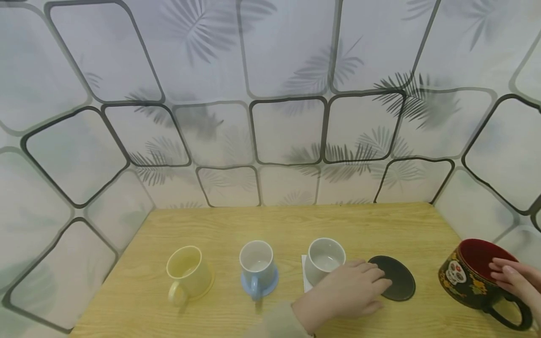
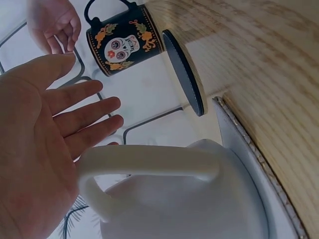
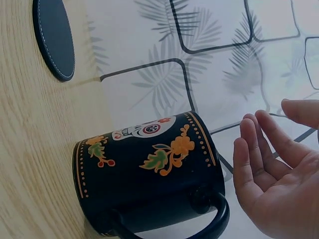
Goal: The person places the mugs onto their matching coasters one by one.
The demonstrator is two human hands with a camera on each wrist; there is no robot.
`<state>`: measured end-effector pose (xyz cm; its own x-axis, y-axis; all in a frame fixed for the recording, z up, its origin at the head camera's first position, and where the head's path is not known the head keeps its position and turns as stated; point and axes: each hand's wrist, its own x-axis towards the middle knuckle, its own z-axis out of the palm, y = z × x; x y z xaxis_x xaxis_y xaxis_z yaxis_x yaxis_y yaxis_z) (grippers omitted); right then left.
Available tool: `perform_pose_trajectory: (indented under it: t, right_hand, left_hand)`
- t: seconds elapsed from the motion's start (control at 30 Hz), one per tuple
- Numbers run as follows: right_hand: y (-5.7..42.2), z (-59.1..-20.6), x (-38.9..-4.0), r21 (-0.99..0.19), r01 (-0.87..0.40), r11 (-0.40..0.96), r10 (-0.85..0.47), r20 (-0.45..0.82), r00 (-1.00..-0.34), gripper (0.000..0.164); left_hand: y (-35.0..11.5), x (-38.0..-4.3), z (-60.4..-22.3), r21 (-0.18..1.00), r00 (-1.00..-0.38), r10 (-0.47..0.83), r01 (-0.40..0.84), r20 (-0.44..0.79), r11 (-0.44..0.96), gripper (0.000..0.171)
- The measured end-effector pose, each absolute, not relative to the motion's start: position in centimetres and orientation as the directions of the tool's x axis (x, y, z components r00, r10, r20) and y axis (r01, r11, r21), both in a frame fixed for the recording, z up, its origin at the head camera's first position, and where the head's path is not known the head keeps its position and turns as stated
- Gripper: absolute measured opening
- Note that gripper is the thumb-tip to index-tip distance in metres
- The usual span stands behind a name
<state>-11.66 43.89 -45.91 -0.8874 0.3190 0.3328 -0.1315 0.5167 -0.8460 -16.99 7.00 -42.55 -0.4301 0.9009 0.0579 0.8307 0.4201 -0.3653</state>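
Observation:
My left hand hovers with its fingers extended between a white mug and a round black coaster. In the left wrist view the palm holds nothing, and the white mug's handle is beside it. This mug stands on a square white coaster, partly hidden by it. At the far right is a black mug with a skull and flowers and a red inside. Beside its rim my right hand is held with fingers loosely bent and nothing in them, a small gap apart.
Left of the white mug, a pale blue mug stands on a blue round coaster. Further left a yellow mug rests on a yellow coaster. Patterned curtain walls surround the wooden table.

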Motion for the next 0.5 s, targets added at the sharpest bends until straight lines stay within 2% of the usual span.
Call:
perform_pose_trajectory:
  t: [0.23,0.4,0.5]
  right_hand:
    - [47.8,-49.7,-13.0,-0.848,-0.073,0.525,0.368,0.303,-0.879,0.034]
    - [48.3,-50.0,-13.3,-0.875,-0.026,0.484,0.445,0.272,-0.853,0.031]
    - [48.0,-49.6,-13.2,-0.881,-0.047,0.471,0.446,0.284,-0.849,0.033]
  left_hand:
    - [7.5,-17.2,-43.2,-0.362,-0.440,0.896,0.826,0.065,0.432,0.050]
    - [8.0,-17.5,-43.6,-0.324,-0.465,0.885,0.832,0.038,0.451,0.050]
    - [8.2,-17.6,-43.7,-0.321,-0.479,0.878,0.828,0.021,0.460,0.049]
